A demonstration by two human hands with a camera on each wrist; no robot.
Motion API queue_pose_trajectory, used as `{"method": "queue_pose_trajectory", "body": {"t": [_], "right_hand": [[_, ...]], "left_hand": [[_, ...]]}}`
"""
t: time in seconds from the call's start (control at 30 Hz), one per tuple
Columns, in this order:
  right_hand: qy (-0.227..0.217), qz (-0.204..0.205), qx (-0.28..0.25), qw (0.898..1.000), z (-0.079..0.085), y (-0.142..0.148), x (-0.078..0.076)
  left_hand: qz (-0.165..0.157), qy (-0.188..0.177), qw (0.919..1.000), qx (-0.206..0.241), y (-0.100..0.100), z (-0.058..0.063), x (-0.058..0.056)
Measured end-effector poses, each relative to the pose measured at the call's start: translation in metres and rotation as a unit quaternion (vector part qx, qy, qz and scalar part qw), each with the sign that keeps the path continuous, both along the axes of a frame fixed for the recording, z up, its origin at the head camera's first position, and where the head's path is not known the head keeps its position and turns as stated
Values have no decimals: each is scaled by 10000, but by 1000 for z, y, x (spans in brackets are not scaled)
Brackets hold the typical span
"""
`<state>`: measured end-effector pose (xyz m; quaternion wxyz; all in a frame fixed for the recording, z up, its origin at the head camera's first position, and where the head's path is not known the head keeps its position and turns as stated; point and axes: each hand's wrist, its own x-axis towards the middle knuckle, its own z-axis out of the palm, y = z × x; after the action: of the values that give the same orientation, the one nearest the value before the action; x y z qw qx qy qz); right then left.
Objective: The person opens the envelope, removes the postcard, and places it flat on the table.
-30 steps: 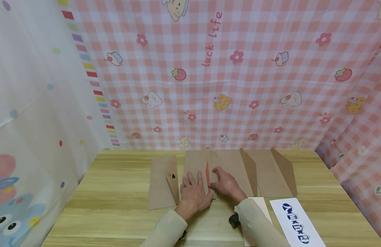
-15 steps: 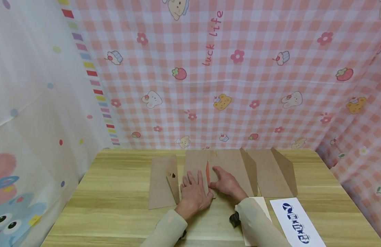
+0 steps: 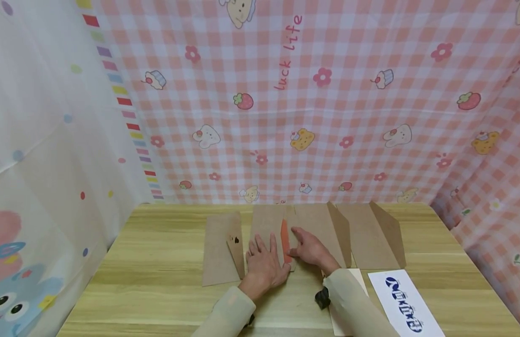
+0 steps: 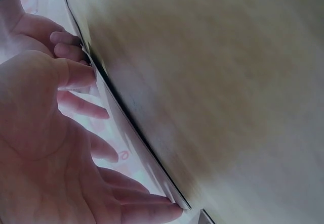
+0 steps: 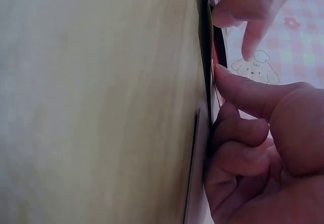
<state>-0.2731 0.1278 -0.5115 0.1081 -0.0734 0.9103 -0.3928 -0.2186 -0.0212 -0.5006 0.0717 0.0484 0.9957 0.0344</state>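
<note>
A brown kraft-paper envelope [image 3: 266, 217] lies at the table's middle, its flap unfolded to the right. From its opening shows a strip of an orange paper or card [image 3: 284, 234]. My left hand [image 3: 264, 264] rests flat on the envelope, fingers spread and thumb near the opening. On the other side, my right hand [image 3: 310, 248] touches the orange strip with the tip of the thumb. Its index finger points forward, apart from the thumb in the head view. In the right wrist view the other fingers [image 5: 238, 158] are curled against the surface.
To the left lies a brown envelope [image 3: 219, 248] with a small dark mark on its flap. Two open envelopes [image 3: 314, 224] [image 3: 365, 234] lie to the right. A cream sheet [image 3: 361, 281] is partly under the right sleeve, beside a white sheet [image 3: 403, 302] with blue print.
The right thumb has shifted slightly to the right, and a wider strip of the orange paper now shows at the envelope's opening. My left hand has stayed in place.
</note>
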Motion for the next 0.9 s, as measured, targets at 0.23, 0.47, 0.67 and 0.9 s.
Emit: {"method": "queue_pose_trajectory", "body": {"t": [0.23,0.47,0.67,0.9], "right_hand": [[-76,61,-129,9999,-1,4,-2],[-642,-68,-848,9943,-1,8,-1],[-776,-15,-1012,9918,-1,10,-1],[-393,89,-602,9974,-3,8,-3]], "left_hand": [[-13,-22,10000,-60,0,0,0],[-35,-77,9999,-130,1,0,0],[-45,-84,9999,-114,1,-1,-1],[-28,-45,9999,-105,1,-2,0]]}}
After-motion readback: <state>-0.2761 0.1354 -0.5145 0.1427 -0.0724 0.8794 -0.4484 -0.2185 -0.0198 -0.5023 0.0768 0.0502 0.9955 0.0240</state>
